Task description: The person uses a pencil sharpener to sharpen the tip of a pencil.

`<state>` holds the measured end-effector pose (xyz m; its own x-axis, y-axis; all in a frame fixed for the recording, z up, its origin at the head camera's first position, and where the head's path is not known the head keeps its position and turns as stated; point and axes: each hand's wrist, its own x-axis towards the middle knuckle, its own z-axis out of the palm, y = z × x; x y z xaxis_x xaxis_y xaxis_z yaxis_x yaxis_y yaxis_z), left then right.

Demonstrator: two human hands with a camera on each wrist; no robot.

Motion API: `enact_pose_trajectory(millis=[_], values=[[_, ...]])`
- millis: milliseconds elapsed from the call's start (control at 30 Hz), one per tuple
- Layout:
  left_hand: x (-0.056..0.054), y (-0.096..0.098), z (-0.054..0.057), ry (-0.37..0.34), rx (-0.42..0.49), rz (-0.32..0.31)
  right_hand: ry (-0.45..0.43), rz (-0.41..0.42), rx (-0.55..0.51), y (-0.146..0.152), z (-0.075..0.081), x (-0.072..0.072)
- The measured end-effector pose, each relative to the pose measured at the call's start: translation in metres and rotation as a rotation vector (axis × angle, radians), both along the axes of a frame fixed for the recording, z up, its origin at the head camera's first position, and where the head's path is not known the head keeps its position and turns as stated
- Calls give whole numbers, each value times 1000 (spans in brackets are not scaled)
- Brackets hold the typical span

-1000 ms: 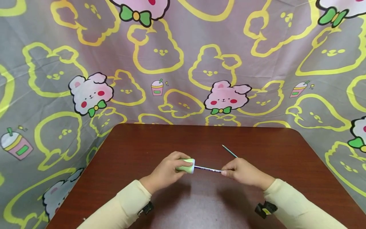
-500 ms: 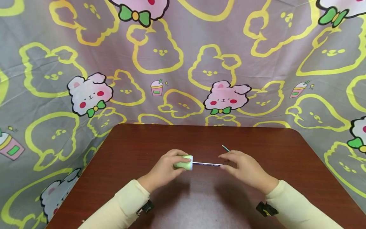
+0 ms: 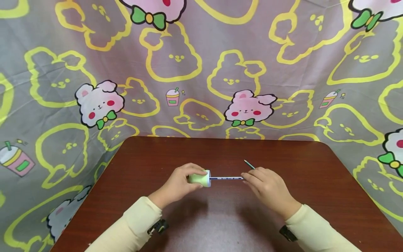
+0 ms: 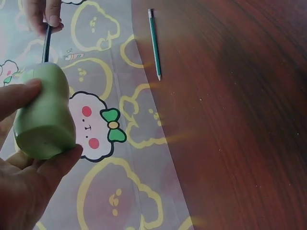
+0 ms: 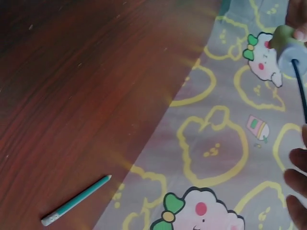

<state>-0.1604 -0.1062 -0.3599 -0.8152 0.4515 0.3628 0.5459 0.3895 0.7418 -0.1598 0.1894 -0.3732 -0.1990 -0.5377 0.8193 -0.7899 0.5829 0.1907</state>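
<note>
One end of the dark pencil (image 3: 226, 178) is hidden inside the green sharpener (image 3: 200, 179), held sideways above the desk (image 3: 157, 154) by the left hand's (image 3: 176, 184) curled fingers, while the right hand (image 3: 270, 187), cut off in its wrist view, pinches the pencil's other end and partly covers a teal pencil (image 3: 249, 164) in the head view.

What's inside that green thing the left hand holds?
One end of the dark patterned pencil goes into the green thing; the inserted part and the interior are covered.
</note>
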Motion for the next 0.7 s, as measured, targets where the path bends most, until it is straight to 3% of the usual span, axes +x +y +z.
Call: enact_pose_trajectory(millis=[200, 333, 567, 633, 700], values=[[2, 0, 3, -53, 2, -24, 113, -5, 0, -4, -1, -4], [2, 0, 2, -13, -4, -36, 47, -28, -5, -6, 1, -1], [4, 1, -2, 141, -80, -37, -262, -82, 31, -5, 9, 5], [5, 2, -2, 202, -105, -33, -450, -114, 56, -4, 13, 7], [4, 2, -4, 290, -128, -27, -703, -122, 69, -3, 20, 8]])
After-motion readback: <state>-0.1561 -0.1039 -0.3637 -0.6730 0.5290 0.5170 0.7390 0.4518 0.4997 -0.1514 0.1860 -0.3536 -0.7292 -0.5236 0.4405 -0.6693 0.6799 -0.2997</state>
